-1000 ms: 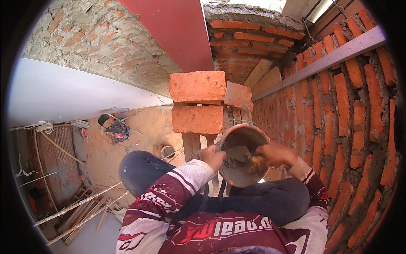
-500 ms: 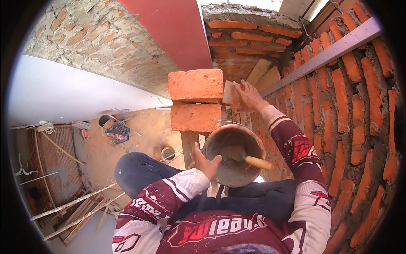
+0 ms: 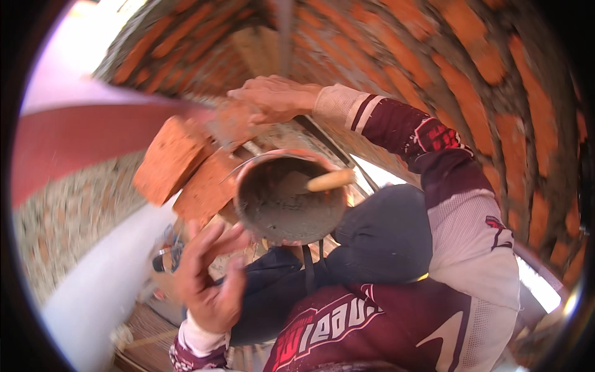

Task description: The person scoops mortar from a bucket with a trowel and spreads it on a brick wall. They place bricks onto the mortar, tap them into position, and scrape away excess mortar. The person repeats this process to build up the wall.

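My right hand (image 3: 276, 99) reaches forward and is closed over a reddish brick (image 3: 237, 124), partly hidden and blurred by motion. Just left of it, two orange bricks are stacked, an upper brick (image 3: 168, 162) and a lower brick (image 3: 209, 186). My left hand (image 3: 214, 279) hangs in front of the stack, fingers apart, holding nothing. A bucket (image 3: 291, 239) with grey mortar inside stands between my arms. In it rests a trowel (image 3: 331, 180), its wooden handle sticking out over the right rim.
A rough brick wall (image 3: 520, 142) with thick mortar joints rises close on my right. A red beam (image 3: 80, 146) and a pale panel (image 3: 118, 248) run along the left. My bent legs (image 3: 384, 226) are below the bucket. The ground lies well below.
My view has swung to the right, so the scene appears turned. My left hand has come away from the bucket's side and opened. The right hand now wraps the brick it was touching.
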A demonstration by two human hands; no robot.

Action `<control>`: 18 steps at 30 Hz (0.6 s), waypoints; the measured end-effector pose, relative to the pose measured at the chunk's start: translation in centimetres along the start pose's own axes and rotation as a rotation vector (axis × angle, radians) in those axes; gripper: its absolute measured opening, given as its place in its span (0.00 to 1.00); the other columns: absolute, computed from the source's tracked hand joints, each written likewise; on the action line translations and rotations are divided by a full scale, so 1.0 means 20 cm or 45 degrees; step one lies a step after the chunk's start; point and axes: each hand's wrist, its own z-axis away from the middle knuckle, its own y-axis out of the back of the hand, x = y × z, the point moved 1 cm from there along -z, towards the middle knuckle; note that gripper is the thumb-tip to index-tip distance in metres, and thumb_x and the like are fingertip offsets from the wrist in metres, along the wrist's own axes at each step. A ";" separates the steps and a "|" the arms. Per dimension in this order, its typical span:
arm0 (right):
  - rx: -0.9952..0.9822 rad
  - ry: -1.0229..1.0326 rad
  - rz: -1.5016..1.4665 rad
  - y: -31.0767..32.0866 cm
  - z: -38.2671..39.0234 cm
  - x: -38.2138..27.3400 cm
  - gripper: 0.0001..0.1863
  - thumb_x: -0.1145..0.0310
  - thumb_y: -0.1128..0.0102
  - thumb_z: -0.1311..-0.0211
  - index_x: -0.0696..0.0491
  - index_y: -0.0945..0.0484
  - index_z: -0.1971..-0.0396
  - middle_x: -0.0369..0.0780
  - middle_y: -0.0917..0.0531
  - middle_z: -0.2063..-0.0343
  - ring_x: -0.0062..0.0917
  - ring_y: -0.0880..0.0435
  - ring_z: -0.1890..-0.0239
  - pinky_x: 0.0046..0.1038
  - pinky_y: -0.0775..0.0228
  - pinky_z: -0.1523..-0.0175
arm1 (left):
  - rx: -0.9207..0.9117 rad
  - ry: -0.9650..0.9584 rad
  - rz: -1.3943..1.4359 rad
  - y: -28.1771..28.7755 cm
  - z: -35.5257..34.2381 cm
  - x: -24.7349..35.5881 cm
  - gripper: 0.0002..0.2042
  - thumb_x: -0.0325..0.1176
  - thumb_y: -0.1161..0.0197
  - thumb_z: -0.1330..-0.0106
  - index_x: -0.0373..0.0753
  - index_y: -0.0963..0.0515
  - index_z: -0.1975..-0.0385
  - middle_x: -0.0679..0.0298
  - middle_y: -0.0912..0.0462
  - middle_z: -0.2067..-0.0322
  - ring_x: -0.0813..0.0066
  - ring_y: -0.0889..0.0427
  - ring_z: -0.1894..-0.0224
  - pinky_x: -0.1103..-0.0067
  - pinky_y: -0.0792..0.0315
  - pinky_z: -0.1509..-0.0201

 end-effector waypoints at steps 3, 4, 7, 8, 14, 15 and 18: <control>0.178 -0.282 -0.385 0.07 0.46 -0.05 0.35 0.57 0.33 0.35 0.55 0.32 0.31 0.48 0.17 0.47 0.35 0.18 0.45 0.36 0.26 0.43 | -0.134 0.020 -0.009 0.02 -0.13 0.00 0.15 0.26 0.40 0.30 0.31 0.23 0.45 0.57 0.10 0.63 0.69 0.11 0.55 0.50 0.59 0.19; 0.193 -0.415 -0.530 0.06 0.68 -0.05 0.33 0.57 0.34 0.33 0.56 0.30 0.33 0.46 0.15 0.52 0.32 0.16 0.50 0.34 0.24 0.46 | -0.170 0.028 -0.016 0.01 -0.19 -0.01 0.15 0.27 0.41 0.29 0.30 0.23 0.45 0.57 0.11 0.64 0.69 0.12 0.56 0.50 0.58 0.19; 0.255 -0.807 -0.781 -0.11 1.36 -0.13 0.26 0.56 0.37 0.30 0.57 0.24 0.39 0.42 0.13 0.63 0.31 0.15 0.59 0.34 0.23 0.51 | -0.252 -0.048 -0.138 -0.02 -0.42 -0.06 0.17 0.30 0.42 0.25 0.28 0.25 0.42 0.59 0.14 0.68 0.72 0.14 0.53 0.57 0.49 0.20; 0.079 -0.997 -0.664 -0.20 1.60 -0.17 0.23 0.54 0.39 0.29 0.56 0.21 0.44 0.42 0.14 0.64 0.32 0.16 0.59 0.35 0.24 0.51 | -0.293 -0.049 -0.149 -0.04 -0.52 -0.08 0.16 0.30 0.43 0.24 0.27 0.24 0.43 0.56 0.15 0.63 0.73 0.15 0.54 0.65 0.37 0.26; 0.201 -2.094 -0.972 -0.89 2.90 -0.67 0.11 0.68 0.39 0.43 0.56 0.15 0.64 0.41 0.12 0.73 0.31 0.10 0.69 0.40 0.18 0.60 | -0.662 -0.469 -0.702 -0.18 -1.21 -0.33 0.14 0.29 0.41 0.26 0.29 0.23 0.46 0.52 0.15 0.56 0.68 0.17 0.56 0.73 0.22 0.49; 0.211 -2.195 -0.856 -1.02 3.06 -0.78 0.11 0.70 0.41 0.46 0.57 0.15 0.65 0.43 0.12 0.73 0.31 0.10 0.67 0.39 0.17 0.61 | -0.707 -0.472 -0.793 -0.21 -1.31 -0.37 0.14 0.29 0.41 0.27 0.29 0.23 0.46 0.52 0.15 0.56 0.67 0.16 0.56 0.73 0.22 0.51; -0.443 -2.377 -0.613 -1.39 3.34 -1.03 0.15 0.73 0.38 0.47 0.52 0.13 0.58 0.48 0.11 0.66 0.37 0.11 0.59 0.35 0.18 0.51 | -0.792 -0.545 -0.955 -0.28 -1.51 -0.53 0.17 0.27 0.40 0.34 0.34 0.22 0.45 0.47 0.15 0.55 0.53 0.14 0.52 0.67 0.23 0.48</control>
